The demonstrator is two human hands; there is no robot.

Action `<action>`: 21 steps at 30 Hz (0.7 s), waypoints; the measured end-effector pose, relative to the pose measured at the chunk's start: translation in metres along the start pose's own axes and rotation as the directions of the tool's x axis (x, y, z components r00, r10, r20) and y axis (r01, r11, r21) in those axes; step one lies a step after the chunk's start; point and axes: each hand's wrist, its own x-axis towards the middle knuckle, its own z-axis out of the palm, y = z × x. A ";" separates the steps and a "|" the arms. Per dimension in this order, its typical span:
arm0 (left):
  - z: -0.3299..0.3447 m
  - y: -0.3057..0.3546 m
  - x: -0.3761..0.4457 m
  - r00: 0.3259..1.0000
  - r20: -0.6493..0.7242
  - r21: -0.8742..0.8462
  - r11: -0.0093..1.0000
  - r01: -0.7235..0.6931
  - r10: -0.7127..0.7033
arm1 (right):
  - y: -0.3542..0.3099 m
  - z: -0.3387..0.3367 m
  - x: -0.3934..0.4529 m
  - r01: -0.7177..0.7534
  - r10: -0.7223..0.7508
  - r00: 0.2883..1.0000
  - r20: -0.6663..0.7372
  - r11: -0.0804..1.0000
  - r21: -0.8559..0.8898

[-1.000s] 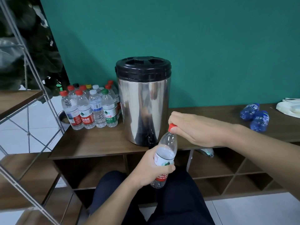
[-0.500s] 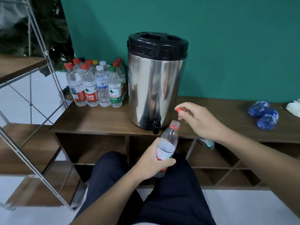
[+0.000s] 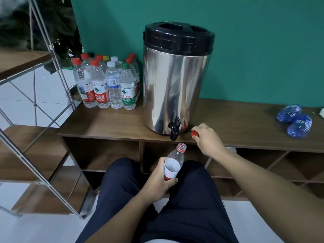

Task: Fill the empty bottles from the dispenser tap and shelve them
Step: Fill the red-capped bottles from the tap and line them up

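One head view is given. An uncapped bottle (image 3: pixel 173 165) is gripped round its label by the left hand (image 3: pixel 160 179), tilted, its mouth just below and right of the tap (image 3: pixel 174 128) on the dispenser (image 3: pixel 177 79). A red cap (image 3: pixel 194 133) is pinched in the right hand (image 3: pixel 207 140) at the counter (image 3: pixel 108 123) edge. Filled bottles (image 3: pixel 107 85) are stood left of the dispenser. Water could be spilled onto the lap if the tap is opened before the mouth is centred beneath it; the cap could be rolled off the edge.
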 end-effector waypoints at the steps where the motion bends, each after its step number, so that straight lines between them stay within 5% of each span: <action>1: -0.001 -0.003 0.001 1.000 -0.008 0.006 1.000 0.005 -0.005 | -0.001 -0.001 -0.001 -0.013 0.013 1.000 0.013 1.000 0.005; 6: -0.005 -0.016 0.002 0.996 -0.072 0.029 0.999 0.045 -0.043 | -0.023 -0.022 -0.014 0.012 0.006 0.989 -0.148 0.993 0.120; 8: -0.006 -0.017 0.002 0.993 -0.103 0.026 0.997 0.067 -0.064 | -0.044 -0.035 -0.021 0.053 0.022 0.977 -0.214 0.940 0.338; 11: -0.006 -0.015 0.002 0.990 -0.128 0.050 0.997 0.066 -0.059 | -0.074 -0.050 -0.031 0.060 0.011 0.994 -0.110 0.781 0.621; 17: -0.007 -0.010 0.005 0.986 -0.161 0.093 0.995 0.047 -0.031 | -0.095 -0.072 -0.041 0.045 0.055 0.993 -0.108 0.664 0.746; 21: -0.006 -0.010 0.008 0.983 -0.177 0.102 0.993 0.067 -0.048 | -0.100 -0.079 -0.038 0.113 -0.026 0.991 -0.134 0.708 0.697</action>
